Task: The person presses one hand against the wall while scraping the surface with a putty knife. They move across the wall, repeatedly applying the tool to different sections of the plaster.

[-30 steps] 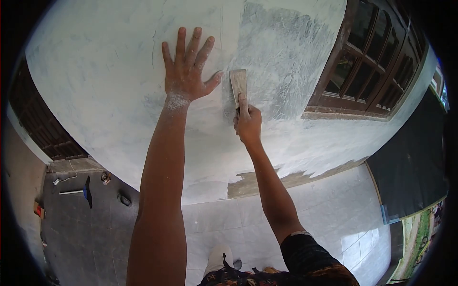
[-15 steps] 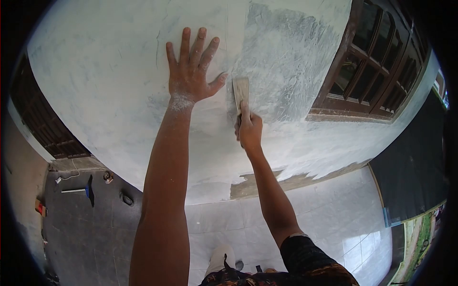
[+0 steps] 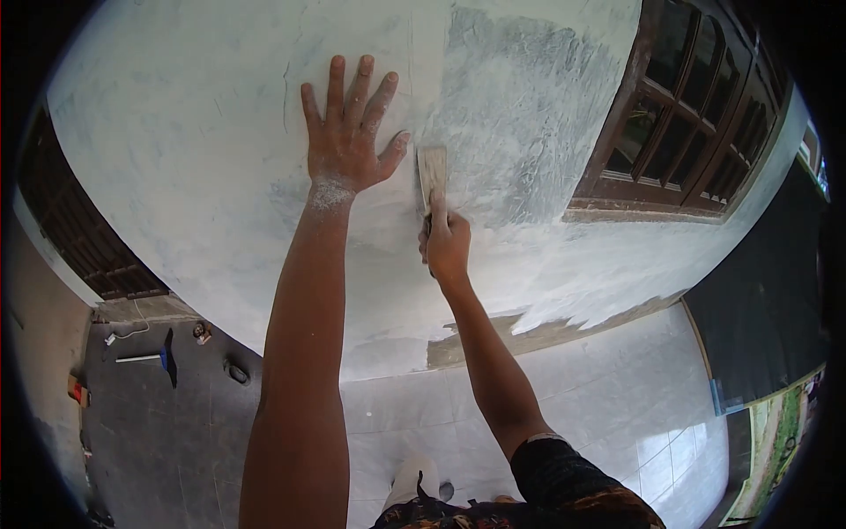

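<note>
My left hand [image 3: 345, 141] lies flat on the whitened wall [image 3: 225, 167] with its fingers spread. White dust coats its wrist and thumb. To its right and a bit lower, my right hand [image 3: 448, 242] is wrapped round the handle of a putty knife [image 3: 433, 172], its index finger stretched along the blade. The blade points up, its end at the wall near the left edge of a rough grey patch [image 3: 520, 115]. Most of the knife's handle is hidden in my fingers.
A brown wooden window [image 3: 674, 123] is set in the wall at right, with dark shutters [image 3: 79, 212] far left. Bare cement [image 3: 458, 348] shows along the wall's foot. On the tiled floor [image 3: 397, 414] lie a blue-and-white squeegee-like tool [image 3: 166, 358] and a dark sandal [image 3: 236, 370].
My right hand and the putty knife have shifted a little left, closer to my left thumb. The left hand stays flat on the wall; the view has moved slightly.
</note>
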The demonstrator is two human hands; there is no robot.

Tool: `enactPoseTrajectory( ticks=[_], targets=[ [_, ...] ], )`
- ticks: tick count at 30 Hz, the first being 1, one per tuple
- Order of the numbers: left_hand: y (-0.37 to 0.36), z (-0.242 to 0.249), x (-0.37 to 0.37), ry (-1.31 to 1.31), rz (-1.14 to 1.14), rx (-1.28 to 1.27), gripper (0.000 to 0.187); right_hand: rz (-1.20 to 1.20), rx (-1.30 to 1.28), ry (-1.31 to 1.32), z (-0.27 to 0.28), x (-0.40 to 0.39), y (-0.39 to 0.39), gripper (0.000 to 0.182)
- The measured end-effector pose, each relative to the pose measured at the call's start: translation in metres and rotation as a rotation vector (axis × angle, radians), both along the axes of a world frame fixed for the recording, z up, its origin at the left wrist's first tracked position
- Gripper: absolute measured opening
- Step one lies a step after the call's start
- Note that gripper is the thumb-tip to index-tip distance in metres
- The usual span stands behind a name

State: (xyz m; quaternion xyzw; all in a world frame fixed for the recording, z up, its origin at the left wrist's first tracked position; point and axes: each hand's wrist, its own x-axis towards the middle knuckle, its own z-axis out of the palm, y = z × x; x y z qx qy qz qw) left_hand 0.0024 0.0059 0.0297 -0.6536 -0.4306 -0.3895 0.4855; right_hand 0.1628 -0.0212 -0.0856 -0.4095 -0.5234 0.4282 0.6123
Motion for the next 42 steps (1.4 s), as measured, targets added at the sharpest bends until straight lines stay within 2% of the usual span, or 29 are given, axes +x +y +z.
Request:
enactPoseTrajectory(
  ticks=[3,6,8,11,16,21,25,28,32,34,38,40,42],
  targets=[
    [0.0,-0.001,-0.001,-0.001,0.011,-0.017,0.087,0.016,-0.114,-0.017,-0.004,0.001,-0.003,0.058],
    [0.002,-0.001,-0.001,-0.001,0.052,-0.009,0.092,-0.012,-0.009,-0.034,0.015,0.002,0.001,0.059],
    [0.003,-0.001,-0.002,0.0,0.046,-0.01,0.093,-0.036,-0.023,-0.024,0.017,0.004,0.002,0.07],
    [0.001,-0.001,-0.001,0.002,0.023,-0.002,0.091,-0.008,-0.139,-0.021,-0.004,0.014,-0.007,0.069],
    [0.001,0.0,0.0,0.002,-0.002,0.01,0.089,0.036,-0.111,-0.049,0.028,0.025,-0.006,0.066],
    [0.0,0.0,0.0,0.005,0.001,0.006,0.089,0.065,-0.197,-0.077,0.022,0.031,-0.015,0.065],
    [-0.001,-0.001,0.001,0.005,0.011,-0.009,0.089,0.107,-0.108,-0.055,0.045,0.036,-0.004,0.066],
    [0.001,0.0,0.0,-0.003,0.02,-0.006,0.088,0.034,-0.138,-0.176,0.026,0.038,-0.004,0.068],
    [-0.001,-0.001,0.001,-0.004,0.001,-0.006,0.088,0.03,-0.136,-0.124,0.008,0.029,0.0,0.061],
    [-0.001,0.001,0.001,-0.007,0.004,-0.013,0.088,-0.004,-0.011,-0.141,0.016,0.023,0.007,0.061],
    [-0.001,0.0,0.001,-0.002,0.01,-0.01,0.088,-0.014,-0.01,-0.099,0.002,0.015,0.001,0.061],
    [0.0,0.001,0.0,-0.004,0.011,-0.004,0.088,-0.024,-0.151,-0.121,0.002,0.013,-0.006,0.07],
    [0.0,-0.001,0.0,-0.001,0.009,-0.004,0.088,-0.033,-0.094,-0.125,0.016,0.011,0.0,0.069]
  ],
)
